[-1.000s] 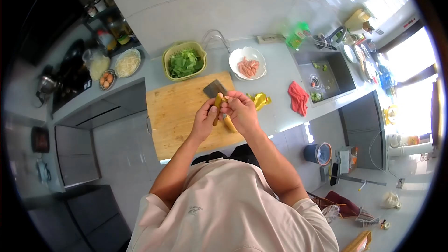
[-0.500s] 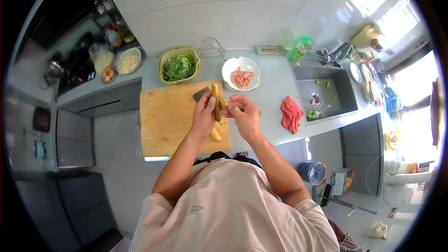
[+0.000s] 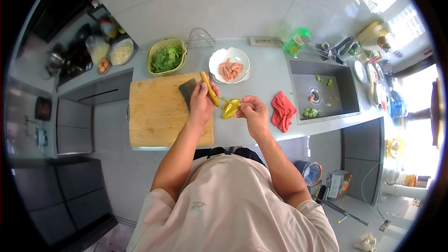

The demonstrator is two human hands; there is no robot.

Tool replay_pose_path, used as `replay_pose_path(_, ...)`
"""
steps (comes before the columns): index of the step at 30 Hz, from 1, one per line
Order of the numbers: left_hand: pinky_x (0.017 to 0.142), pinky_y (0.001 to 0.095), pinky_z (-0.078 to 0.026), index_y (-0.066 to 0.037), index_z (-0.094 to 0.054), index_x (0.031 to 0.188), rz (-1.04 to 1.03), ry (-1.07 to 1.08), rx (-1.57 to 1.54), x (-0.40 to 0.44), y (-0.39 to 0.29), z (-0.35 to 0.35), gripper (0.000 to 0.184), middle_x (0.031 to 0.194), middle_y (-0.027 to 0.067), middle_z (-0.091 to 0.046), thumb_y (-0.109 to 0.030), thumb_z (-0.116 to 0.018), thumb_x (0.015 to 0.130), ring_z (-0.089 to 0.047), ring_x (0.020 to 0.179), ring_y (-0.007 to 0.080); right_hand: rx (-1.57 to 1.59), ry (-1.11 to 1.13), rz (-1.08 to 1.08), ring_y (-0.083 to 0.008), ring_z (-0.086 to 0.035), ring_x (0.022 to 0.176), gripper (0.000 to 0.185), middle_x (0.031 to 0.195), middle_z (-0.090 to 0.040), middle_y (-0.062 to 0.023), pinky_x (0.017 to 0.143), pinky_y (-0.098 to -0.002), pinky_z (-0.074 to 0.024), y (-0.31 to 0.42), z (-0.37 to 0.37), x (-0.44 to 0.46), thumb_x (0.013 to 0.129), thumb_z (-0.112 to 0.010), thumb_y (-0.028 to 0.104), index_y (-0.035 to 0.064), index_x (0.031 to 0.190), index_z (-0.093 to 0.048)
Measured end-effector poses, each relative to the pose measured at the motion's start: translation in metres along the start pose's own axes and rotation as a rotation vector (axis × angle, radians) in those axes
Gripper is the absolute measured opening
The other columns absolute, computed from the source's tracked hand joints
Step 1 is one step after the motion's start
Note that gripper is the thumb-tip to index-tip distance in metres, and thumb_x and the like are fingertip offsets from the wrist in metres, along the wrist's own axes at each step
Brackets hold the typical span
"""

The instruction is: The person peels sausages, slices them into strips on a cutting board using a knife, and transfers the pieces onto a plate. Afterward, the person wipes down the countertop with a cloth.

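My left hand [image 3: 201,100] is closed around a long yellow-brown sausage [image 3: 210,89], held tilted above the right edge of a wooden cutting board [image 3: 156,112]. My right hand [image 3: 253,110] pinches a thin strip of yellow casing, which stretches toward the sausage's lower end. Below and between the hands, crumpled yellow wrapper [image 3: 229,109] lies on the grey counter. A dark, wide-bladed knife [image 3: 187,92] rests on the board beside my left hand, partly hidden by it. Just beyond the hands stands a white scalloped bowl [image 3: 215,60] holding strips of pink meat [image 3: 230,70].
A green basket [image 3: 150,60] of leafy greens stands behind the board. Right of my right hand lies a red cloth [image 3: 283,112], beside the sink [image 3: 298,79] with vegetable scraps in it. A green detergent bottle [image 3: 297,42] stands at the wall.
My right hand has moved away from the sausage, drawing the strip of casing outward. The view has shifted, and more of the crumpled yellow wrapper shows on the counter.
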State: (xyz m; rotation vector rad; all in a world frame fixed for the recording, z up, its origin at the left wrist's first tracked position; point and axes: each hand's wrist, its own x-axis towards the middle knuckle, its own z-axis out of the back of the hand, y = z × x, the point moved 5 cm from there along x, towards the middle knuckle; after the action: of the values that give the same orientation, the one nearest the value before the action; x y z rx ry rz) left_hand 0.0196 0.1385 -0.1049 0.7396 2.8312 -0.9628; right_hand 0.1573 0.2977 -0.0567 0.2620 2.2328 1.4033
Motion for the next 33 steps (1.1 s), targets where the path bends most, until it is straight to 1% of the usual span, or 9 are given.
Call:
replay_pose_path(3, 0.088, 0.0400, -0.056, -0.009, -0.056, 0.132, 0.029, -0.085, -0.009, 0.009, 0.010, 0.009, 0.020, 0.109, 0.0061, -0.064, -0.018, -0.047, 0.116, -0.063, 0.095, 0.0191, 0.046, -0.042, 0.012, -0.0182, -0.072, 0.076, 0.018, 0.095, -0.073, -0.0096, 0.073, -0.0335, -0.0627, 0.003, 0.015, 0.000, 0.097, -0.063, -0.002, -0.0018, 0.115, -0.062)
replay_pose_path(6, 0.086, 0.0402, -0.056, -0.009, -0.057, 0.133, 0.030, -0.130, -0.031, 0.021, 0.016, 0.018, 0.022, 0.109, 0.0057, -0.065, -0.021, -0.048, 0.116, -0.063, 0.092, 0.0194, 0.064, -0.075, 0.021, -0.0194, -0.070, 0.075, 0.019, 0.100, -0.071, -0.0097, 0.073, -0.0344, -0.0604, 0.006, 0.026, 0.000, 0.097, -0.061, -0.004, -0.0005, 0.116, -0.061)
replay_pose_path(15, 0.080, 0.0379, -0.053, -0.010, -0.053, 0.118, 0.049, -0.324, -0.061, 0.035, 0.017, 0.042, 0.016, 0.105, 0.0060, -0.062, -0.022, -0.043, 0.118, -0.059, 0.086, 0.0183, 0.134, -0.095, 0.070, -0.0180, -0.069, 0.073, 0.014, 0.097, -0.072, -0.0083, 0.071, -0.0329, -0.0589, -0.004, 0.029, 0.001, 0.097, -0.060, -0.005, 0.0023, 0.108, -0.062)
replay_pose_path(18, 0.077, 0.0372, -0.054, -0.009, -0.055, 0.125, 0.070, -0.274, 0.000, 0.033, 0.013, 0.038, 0.020, 0.104, 0.0048, -0.061, -0.025, -0.043, 0.118, -0.059, 0.084, 0.0168, 0.066, -0.156, 0.073, -0.0164, -0.069, 0.072, 0.009, 0.094, -0.073, -0.0095, 0.069, -0.0328, -0.0593, -0.015, 0.033, 0.008, 0.095, -0.067, 0.001, -0.0004, 0.104, -0.069)
replay_pose_path(21, 0.074, 0.0338, -0.052, -0.009, -0.056, 0.133, 0.061, -0.043, 0.211, 0.022, 0.002, 0.011, 0.027, 0.104, 0.0037, -0.061, -0.028, -0.045, 0.117, -0.058, 0.082, 0.0147, -0.668, -0.249, 0.207, -0.0159, -0.070, 0.075, 0.013, 0.096, -0.076, -0.0106, 0.072, -0.0319, -0.0587, -0.018, 0.039, 0.023, 0.093, -0.074, 0.009, 0.0016, 0.103, -0.078)
replay_pose_path(24, 0.074, 0.0292, -0.050, -0.006, -0.056, 0.138, 0.028, 0.135, 0.413, 0.007, -0.006, -0.016, 0.032, 0.106, 0.0032, -0.064, -0.029, -0.048, 0.117, -0.057, 0.081, 0.0120, -0.810, -0.256, 0.414, -0.0148, -0.069, 0.076, 0.019, 0.096, -0.077, -0.0108, 0.072, -0.0312, -0.0573, 0.014, 0.011, 0.018, 0.090, -0.080, 0.017, 0.0062, 0.105, -0.083)
replay_pose_path(27, 0.074, 0.0268, -0.049, -0.005, -0.057, 0.134, -0.054, 0.254, 0.579, -0.012, -0.017, -0.046, 0.030, 0.108, 0.0035, -0.066, -0.028, -0.048, 0.117, -0.056, 0.081, 0.0105, -0.661, -0.200, 0.337, -0.0143, -0.068, 0.076, 0.022, 0.094, -0.077, -0.0106, 0.071, -0.0315, -0.0562, 0.045, -0.021, 0.010, 0.090, -0.082, 0.020, 0.0055, 0.106, -0.083)
replay_pose_path(28, 0.075, 0.0259, -0.049, -0.005, -0.057, 0.132, -0.030, 0.259, 0.577, -0.014, -0.017, -0.047, 0.027, 0.108, 0.0032, -0.067, -0.025, -0.048, 0.117, -0.056, 0.081, 0.0100, -0.627, -0.197, 0.363, -0.0123, -0.063, 0.071, 0.022, 0.091, -0.077, -0.0092, 0.068, -0.0307, -0.0545, 0.052, -0.031, 0.009, 0.089, -0.082, 0.021, 0.0058, 0.105, -0.084)
replay_pose_path(33, 0.077, 0.0285, -0.051, -0.003, -0.056, 0.134, -0.038, 0.357, 0.640, -0.022, -0.024, -0.053, 0.028, 0.109, 0.0056, -0.067, -0.023, -0.049, 0.116, -0.058, 0.084, 0.0125, -0.541, -0.129, 0.366, -0.0083, -0.058, 0.064, 0.019, 0.083, -0.077, -0.0050, 0.063, -0.0280, -0.0510, 0.073, -0.059, 0.005, 0.090, -0.079, 0.018, 0.0044, 0.103, -0.083)
